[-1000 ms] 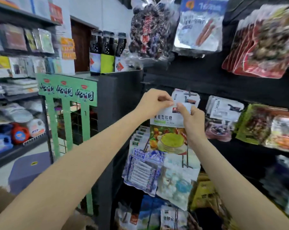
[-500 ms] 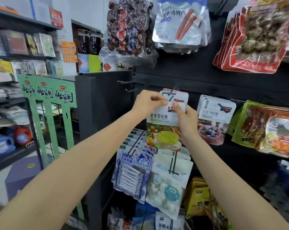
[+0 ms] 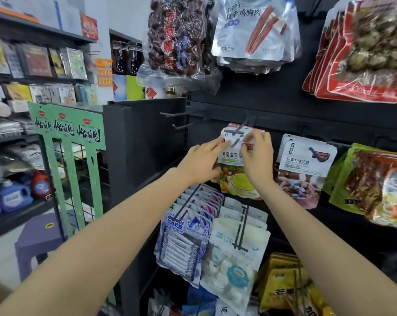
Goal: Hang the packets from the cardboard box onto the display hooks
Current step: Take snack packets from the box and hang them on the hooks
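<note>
Your left hand [image 3: 202, 161] has let go of the packet's corner it was pinching half a second ago; its fingers now lie straight, the tips just touching the left edge of the white candy packet [image 3: 233, 156]. That reads as the left side being released because the packet has gone onto the display hook [image 3: 237, 133]: the hook's wire and crossbar show in front of the packet's header, where before they stood clear above it. Your right hand [image 3: 257, 156] pinches the header's upper right part between thumb and fingertips, probably seating it. If so, this packet is nearly hung and the next trip is back to the cardboard box, which is out of view.

Going left to right around you: a green cardboard rack [image 3: 67, 133] stands at the aisle end, well apart from your hands. Two bare hooks [image 3: 181, 120] jut out just left of your packet, free for further stock but easy to catch with a wrist. Below your hands hang blue-and-white packets [image 3: 184, 242] and pale packets [image 3: 234, 258] on long prongs that reach toward your forearms. Just right of your packet hang chocolate candy packets [image 3: 307, 160], near enough to brush when you draw your right hand back.
</note>
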`<state>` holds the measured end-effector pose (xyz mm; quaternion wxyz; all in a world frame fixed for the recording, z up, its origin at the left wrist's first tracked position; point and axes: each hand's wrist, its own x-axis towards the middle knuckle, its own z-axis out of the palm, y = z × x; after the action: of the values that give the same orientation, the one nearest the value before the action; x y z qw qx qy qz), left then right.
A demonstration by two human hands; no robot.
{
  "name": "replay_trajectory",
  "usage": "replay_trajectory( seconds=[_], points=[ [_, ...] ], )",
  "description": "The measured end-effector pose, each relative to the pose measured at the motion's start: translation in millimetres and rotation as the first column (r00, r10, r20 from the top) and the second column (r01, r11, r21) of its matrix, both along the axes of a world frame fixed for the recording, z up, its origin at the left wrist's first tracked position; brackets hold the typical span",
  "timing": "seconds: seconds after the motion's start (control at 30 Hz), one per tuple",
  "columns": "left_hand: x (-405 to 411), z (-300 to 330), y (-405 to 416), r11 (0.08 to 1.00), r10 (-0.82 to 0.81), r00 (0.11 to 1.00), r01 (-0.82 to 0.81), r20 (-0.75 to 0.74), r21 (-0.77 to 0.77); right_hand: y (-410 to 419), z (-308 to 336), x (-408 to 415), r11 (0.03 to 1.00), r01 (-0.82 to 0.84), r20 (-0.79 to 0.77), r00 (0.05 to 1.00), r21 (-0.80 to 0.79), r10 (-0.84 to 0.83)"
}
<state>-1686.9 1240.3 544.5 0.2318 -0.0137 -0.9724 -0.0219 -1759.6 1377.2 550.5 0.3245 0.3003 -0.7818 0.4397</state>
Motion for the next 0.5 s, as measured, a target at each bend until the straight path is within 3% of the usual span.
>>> replay_trajectory(
  seconds=[0.1, 0.2, 0.37, 0.5],
  points=[
    [-18.3, 0.4, 5.4, 0.999, 0.04, 0.995, -0.041, 0.093, 0.002, 1.1, -4.9, -15.4, 0.967, 0.129, -0.025, 0.992, 0.219, -0.126],
    [-31.7, 1.3, 11.2, 0.997, 0.082, 0.988, -0.081, 0.129, -0.013, 2.2, -8.9, -21.6, 0.907, 0.255, -0.076, 0.967, 0.334, -0.244],
    [-33.5, 4.5, 15.3, 0.99, 0.139, 0.984, -0.139, 0.113, -0.005, 0.2, -20.1, -16.9, 0.902, 0.309, -0.16, 0.949, 0.302, -0.272],
    [-18.2, -6.1, 12.8, 0.991, 0.112, 0.993, -0.113, 0.018, 0.074, -2.0, -32.8, 3.4, 0.953, 0.126, -0.041, 0.992, 0.274, -0.12]
  ],
)
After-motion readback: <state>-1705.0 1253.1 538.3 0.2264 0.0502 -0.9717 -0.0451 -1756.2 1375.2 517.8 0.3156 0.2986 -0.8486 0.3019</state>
